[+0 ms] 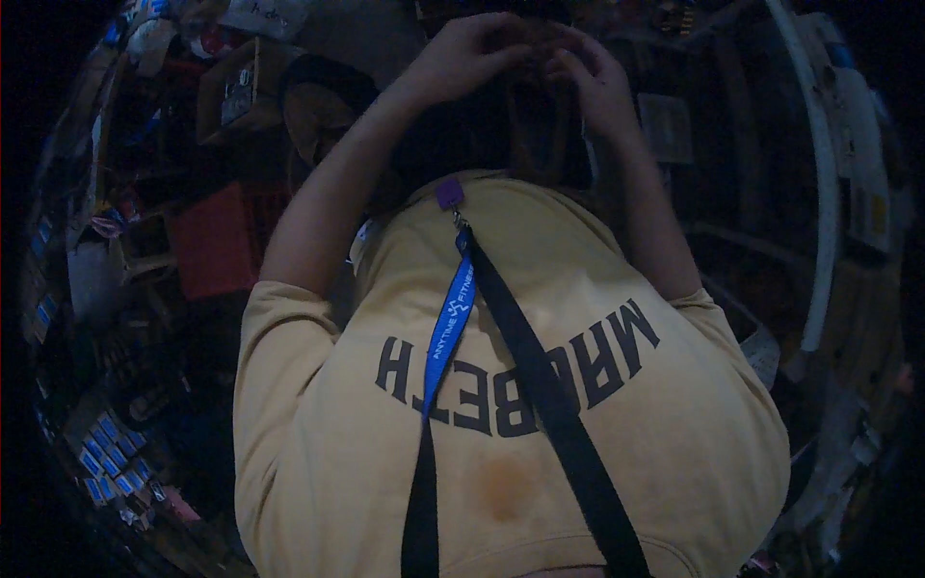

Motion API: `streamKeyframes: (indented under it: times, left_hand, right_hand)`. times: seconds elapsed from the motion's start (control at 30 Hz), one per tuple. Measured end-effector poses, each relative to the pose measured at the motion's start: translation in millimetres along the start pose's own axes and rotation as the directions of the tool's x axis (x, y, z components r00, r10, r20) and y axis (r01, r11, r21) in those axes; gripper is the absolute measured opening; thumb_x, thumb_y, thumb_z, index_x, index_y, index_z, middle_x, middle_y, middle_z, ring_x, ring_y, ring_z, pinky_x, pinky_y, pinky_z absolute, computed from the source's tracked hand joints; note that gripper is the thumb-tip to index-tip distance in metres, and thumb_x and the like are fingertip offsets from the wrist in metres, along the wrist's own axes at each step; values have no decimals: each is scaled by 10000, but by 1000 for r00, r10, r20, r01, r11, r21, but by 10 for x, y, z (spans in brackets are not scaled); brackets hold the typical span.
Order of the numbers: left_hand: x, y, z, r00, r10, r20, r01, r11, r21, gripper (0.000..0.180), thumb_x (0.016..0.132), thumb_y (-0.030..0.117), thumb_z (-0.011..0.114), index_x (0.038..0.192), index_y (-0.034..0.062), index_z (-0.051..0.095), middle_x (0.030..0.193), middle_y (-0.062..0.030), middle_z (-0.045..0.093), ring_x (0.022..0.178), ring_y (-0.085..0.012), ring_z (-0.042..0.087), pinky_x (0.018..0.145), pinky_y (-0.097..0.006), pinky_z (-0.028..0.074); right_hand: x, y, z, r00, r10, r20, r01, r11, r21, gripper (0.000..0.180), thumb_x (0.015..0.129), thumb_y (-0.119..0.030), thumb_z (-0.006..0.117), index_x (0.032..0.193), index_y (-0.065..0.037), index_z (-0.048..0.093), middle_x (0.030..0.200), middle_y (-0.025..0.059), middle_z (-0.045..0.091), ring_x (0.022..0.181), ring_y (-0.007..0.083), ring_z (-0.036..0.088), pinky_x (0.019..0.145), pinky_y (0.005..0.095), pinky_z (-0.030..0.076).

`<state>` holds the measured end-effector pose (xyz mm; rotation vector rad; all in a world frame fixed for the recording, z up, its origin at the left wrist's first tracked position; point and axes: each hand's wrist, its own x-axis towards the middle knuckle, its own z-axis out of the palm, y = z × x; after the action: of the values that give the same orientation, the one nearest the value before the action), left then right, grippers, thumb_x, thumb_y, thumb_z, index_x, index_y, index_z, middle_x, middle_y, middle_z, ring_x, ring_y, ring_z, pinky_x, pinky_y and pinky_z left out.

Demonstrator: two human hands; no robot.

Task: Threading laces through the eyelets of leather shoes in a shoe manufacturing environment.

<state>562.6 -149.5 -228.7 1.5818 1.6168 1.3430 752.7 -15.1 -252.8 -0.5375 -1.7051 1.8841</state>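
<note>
Both hands meet at the upper middle of the head view, arms stretched away from my body. My left hand (pixel 472 58) has its fingers curled, with the thumb reaching toward the other hand. Opposite it, my right hand (pixel 597 85) is bent inward, its fingers also curled. Between the fingertips is a dark, brownish patch, too dim to tell apart from the fingers or the background. What the fingers pinch, if anything, does not show. A blue and black lanyard (pixel 448 318) with a purple tag (pixel 450 193) hangs over my yellow shirt (pixel 337 453).
At the left stands a red crate (pixel 214 246), with an open cardboard box (pixel 252 91) beyond it. Several small blue-and-white packets (pixel 111 453) lie at the lower left. A pale curved rail or edge (pixel 819 193) runs along the right. The surroundings are dark and cluttered.
</note>
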Motion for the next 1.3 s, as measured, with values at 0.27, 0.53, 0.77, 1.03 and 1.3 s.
streamKeyframes:
  times: [0.27, 0.53, 0.77, 1.03, 1.3]
  left_hand:
    - [4, -22, 1, 989, -41, 140, 26, 994, 108, 269, 1019, 199, 673, 1232, 34, 687, 1159, -71, 735, 1110, -173, 678, 1023, -344, 516]
    - [33, -136, 68, 983, 23, 183, 0, 992, -129, 225, 1042, 146, 628, 1238, 37, 653, 1192, -56, 692, 1151, -167, 638, 1055, -326, 488]
    - [45, -107, 64, 983, 67, 169, -88, 989, 119, 202, 1031, 151, 634, 1212, 69, 670, 1189, -73, 680, 1118, -199, 640, 1044, -354, 493]
    - [58, -5, 55, 978, 167, 125, -192, 955, 226, 267, 924, 174, 757, 1165, 72, 703, 1029, -88, 743, 965, -226, 710, 913, -361, 558]
    - [107, -11, 67, 971, 186, 151, -220, 941, 256, 267, 890, 172, 788, 1119, 54, 718, 1002, -120, 760, 936, -238, 732, 869, -378, 571]
  right_hand:
    - [147, -7, 3, 1000, 5, 17, -3, 995, -97, 440, 976, -129, 717, 1390, -49, 591, 1086, 59, 714, 907, 137, 687, 840, 297, 569]
    - [242, -166, 45, 997, 47, -54, -50, 998, -42, 314, 939, -79, 742, 1243, -68, 667, 1089, 74, 702, 1002, 198, 686, 877, 344, 568]
    - [520, 261, -240, 990, -63, -124, 37, 979, -200, 380, 936, -91, 744, 1298, -42, 637, 1094, 73, 715, 981, 177, 692, 887, 340, 566]
    - [281, 99, -132, 994, 88, -58, -93, 993, -74, 463, 903, -141, 801, 1314, -34, 617, 1111, 73, 729, 1020, 170, 708, 934, 319, 564]
    - [-213, -107, 4, 934, -322, 153, 333, 638, -694, 333, 817, -215, 848, 1090, -53, 746, 1051, 92, 764, 980, 207, 743, 886, 345, 584]
